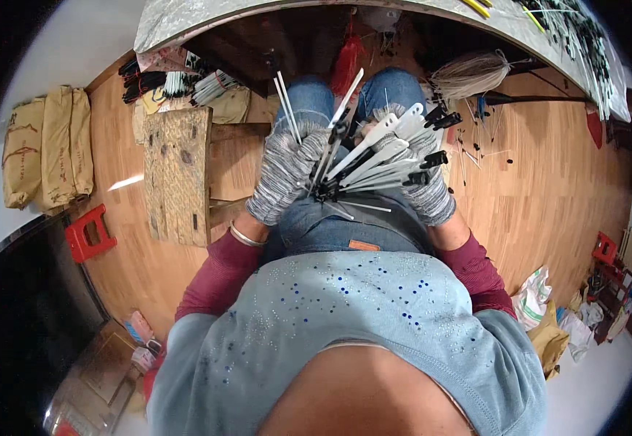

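Observation:
Both my hands wear grey knitted gloves and are over my lap. My left hand (287, 171) is closed around a few thin white rods (287, 109), at least one with a black tip. Between the hands, a loose bunch of flat white strips with holes near their ends (363, 149) fans out, together with thinner rods and black end pieces (439, 120). My right hand (431, 195) is closed around this bunch from the right; its fingers are partly hidden behind the strips. Several black ends gather at the bunch's lower left, above my jeans (352, 229).
A grey tabletop (207, 27) spans the far side, with black and white rods (585, 51) heaped at its right. A wooden bench (174, 174) stands left, near brown sacks (47, 149) and a red stool (90, 232). Loose rods (468, 152) litter the floor; bags (532, 298) lie at right.

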### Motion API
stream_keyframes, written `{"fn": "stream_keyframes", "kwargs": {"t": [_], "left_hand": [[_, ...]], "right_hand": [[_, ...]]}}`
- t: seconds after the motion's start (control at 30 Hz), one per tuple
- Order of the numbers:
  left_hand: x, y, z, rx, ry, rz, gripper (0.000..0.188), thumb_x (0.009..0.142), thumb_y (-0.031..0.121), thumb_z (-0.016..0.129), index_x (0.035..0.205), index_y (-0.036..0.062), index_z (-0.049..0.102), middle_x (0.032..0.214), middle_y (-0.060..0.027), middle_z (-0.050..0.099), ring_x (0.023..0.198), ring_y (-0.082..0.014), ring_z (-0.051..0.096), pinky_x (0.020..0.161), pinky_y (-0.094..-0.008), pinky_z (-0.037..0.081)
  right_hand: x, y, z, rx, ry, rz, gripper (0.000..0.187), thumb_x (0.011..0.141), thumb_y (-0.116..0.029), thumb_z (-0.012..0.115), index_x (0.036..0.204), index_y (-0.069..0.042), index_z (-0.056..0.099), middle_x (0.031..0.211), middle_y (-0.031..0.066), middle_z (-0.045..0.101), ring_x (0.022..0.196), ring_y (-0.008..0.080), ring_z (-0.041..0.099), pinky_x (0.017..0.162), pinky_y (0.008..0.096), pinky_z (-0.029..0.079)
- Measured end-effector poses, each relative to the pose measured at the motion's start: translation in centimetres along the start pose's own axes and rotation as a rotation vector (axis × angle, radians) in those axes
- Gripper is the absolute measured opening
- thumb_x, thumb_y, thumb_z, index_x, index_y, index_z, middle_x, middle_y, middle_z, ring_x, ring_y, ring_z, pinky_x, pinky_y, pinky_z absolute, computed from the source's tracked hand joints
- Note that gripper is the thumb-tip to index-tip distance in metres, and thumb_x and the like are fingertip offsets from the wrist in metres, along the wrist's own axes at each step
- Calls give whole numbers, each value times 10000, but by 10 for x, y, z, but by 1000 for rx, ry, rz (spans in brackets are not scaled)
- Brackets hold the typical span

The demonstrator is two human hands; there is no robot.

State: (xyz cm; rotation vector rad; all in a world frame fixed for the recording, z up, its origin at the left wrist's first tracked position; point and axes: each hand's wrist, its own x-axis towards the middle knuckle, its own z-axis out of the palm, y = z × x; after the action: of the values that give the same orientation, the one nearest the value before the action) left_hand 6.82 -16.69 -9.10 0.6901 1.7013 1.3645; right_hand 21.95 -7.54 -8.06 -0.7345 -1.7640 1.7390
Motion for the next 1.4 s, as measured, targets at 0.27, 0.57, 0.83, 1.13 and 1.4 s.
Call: {"fn": "stream_keyframes", "kwargs": {"t": [0.27,0.57,0.83,1.13,1.4], "left_hand": [[-14,3,3,108,-16,116,146,774,157,550,821,27,600,675,-9,582,585,-63,517,523,-187,407],[-21,11,6,120,-66,59,129,770,124,542,809,14,598,690,-31,588,623,-76,526,566,-200,418],[-25,16,14,97,1,96,117,777,113,528,792,26,604,683,-29,587,623,-77,521,561,-214,412],[-23,13,14,64,-1,89,121,773,122,536,794,26,607,674,-23,581,613,-83,518,568,-213,417],[-22,15,12,52,-5,74,119,768,125,546,796,27,607,671,-30,583,610,-84,519,564,-218,417]], "right_hand": [[-9,-12,8,-1,97,240,203,778,-107,511,958,-13,503,865,91,542,800,193,522,715,284,407],[-8,-18,8,-288,89,-20,179,784,-103,508,942,-19,508,845,78,549,769,180,527,685,278,413],[-9,-31,9,-420,84,-212,145,792,-102,511,918,-30,510,814,56,553,737,146,532,644,258,425],[-11,-30,8,-432,81,-252,154,788,-87,497,929,-26,505,820,64,547,749,152,529,656,262,423],[-9,-29,10,-428,81,-266,163,784,-73,484,939,-22,500,825,70,541,759,158,527,667,265,421]]}}
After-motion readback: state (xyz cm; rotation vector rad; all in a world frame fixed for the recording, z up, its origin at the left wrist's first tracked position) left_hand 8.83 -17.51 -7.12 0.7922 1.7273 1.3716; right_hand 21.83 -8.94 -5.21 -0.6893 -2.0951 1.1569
